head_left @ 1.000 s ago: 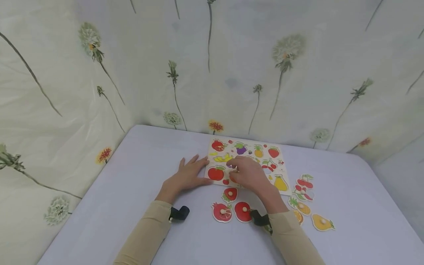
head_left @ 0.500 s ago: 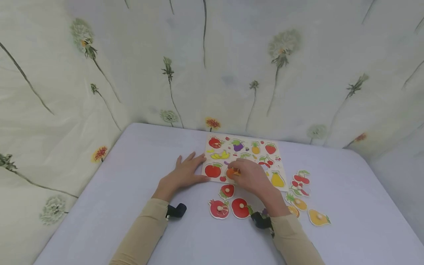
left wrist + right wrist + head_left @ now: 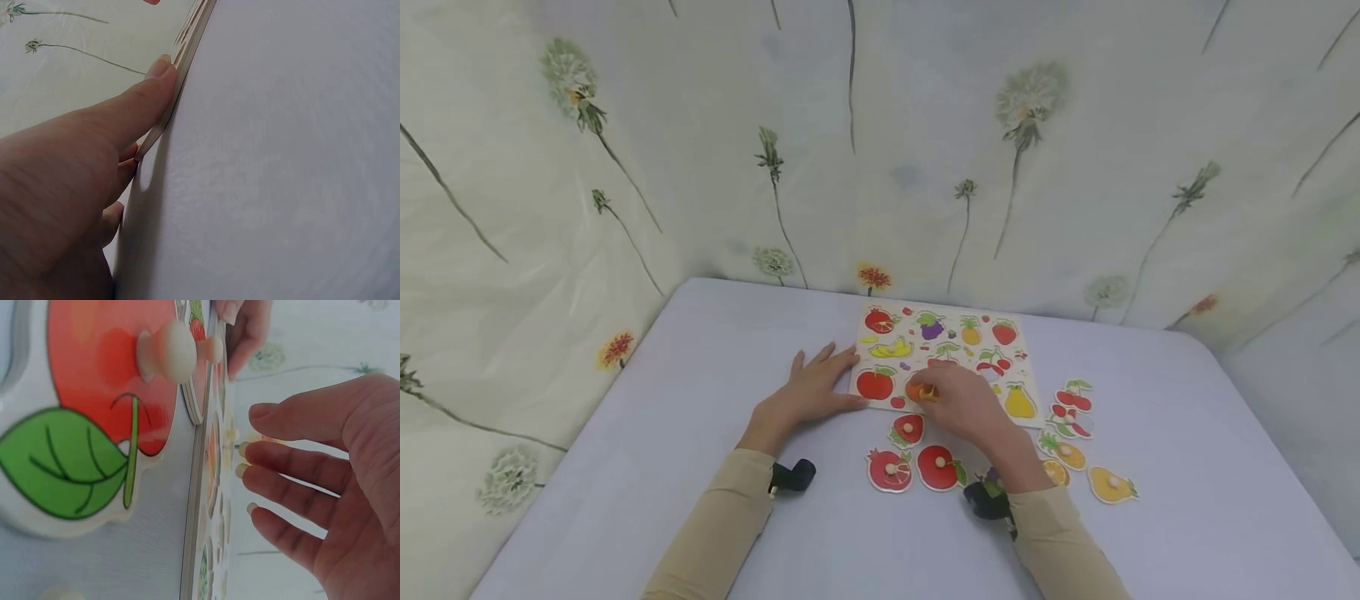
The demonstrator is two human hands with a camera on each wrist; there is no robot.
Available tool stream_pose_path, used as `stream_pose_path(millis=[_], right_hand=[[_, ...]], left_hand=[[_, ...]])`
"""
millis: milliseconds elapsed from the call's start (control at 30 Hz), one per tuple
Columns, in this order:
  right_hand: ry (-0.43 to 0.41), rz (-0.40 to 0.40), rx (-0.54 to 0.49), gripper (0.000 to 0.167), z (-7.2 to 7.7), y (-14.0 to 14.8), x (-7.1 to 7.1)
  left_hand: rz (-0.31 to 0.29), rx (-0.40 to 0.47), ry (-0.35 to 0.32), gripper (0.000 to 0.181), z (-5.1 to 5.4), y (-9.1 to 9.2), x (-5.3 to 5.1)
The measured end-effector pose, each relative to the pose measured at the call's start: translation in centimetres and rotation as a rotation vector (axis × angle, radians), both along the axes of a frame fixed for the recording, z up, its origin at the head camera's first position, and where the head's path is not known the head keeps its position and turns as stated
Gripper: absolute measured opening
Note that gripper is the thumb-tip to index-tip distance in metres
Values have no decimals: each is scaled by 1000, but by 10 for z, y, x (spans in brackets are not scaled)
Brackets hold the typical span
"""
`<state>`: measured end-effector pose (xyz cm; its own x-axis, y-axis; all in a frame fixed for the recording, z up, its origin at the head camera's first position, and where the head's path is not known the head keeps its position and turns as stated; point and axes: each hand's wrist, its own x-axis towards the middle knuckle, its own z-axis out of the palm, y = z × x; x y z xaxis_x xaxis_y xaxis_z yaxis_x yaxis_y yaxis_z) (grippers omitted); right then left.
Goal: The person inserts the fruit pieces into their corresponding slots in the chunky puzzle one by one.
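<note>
In the head view my left hand (image 3: 805,393) rests at the left edge of the fruit board (image 3: 895,365), fingers spread. The left wrist view shows its thumb (image 3: 140,103) against the board's edge (image 3: 187,65). Over the board's lower middle, beside the printed orange (image 3: 914,390), hovers my right hand (image 3: 973,408). In the right wrist view, nothing shows between the bent, parted fingers of that hand (image 3: 259,453). Below the board lie a strawberry piece (image 3: 907,428), a pomegranate piece (image 3: 890,471) and a red apple piece (image 3: 939,468), each with a knob.
Right of the board lie cherry pieces (image 3: 1073,398), a pineapple piece (image 3: 1063,451), an orange slice piece (image 3: 1055,472) and a pear piece (image 3: 1111,485). A grape piece is partly hidden by the right wrist's black camera (image 3: 987,501). A flowered curtain (image 3: 925,150) hangs behind the table.
The whole head view has shifted slightly. My right hand has moved a little down across the board, and its fingers have lowered toward the printed orange. My left hand stays at the board's edge.
</note>
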<state>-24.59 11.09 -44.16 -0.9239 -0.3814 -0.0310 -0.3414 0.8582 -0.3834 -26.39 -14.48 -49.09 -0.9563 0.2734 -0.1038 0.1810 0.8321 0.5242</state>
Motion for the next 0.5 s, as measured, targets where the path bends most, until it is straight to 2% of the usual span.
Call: stream_pose_path(millis=[267, 500], right_hand=[[-58, -11, 9, 35, -1, -5, 7], [-116, 80, -25, 25, -2, -10, 9]], left_hand=[[-4, 1, 3, 89, 1, 1, 0], [0, -11, 9, 89, 0, 1, 1]])
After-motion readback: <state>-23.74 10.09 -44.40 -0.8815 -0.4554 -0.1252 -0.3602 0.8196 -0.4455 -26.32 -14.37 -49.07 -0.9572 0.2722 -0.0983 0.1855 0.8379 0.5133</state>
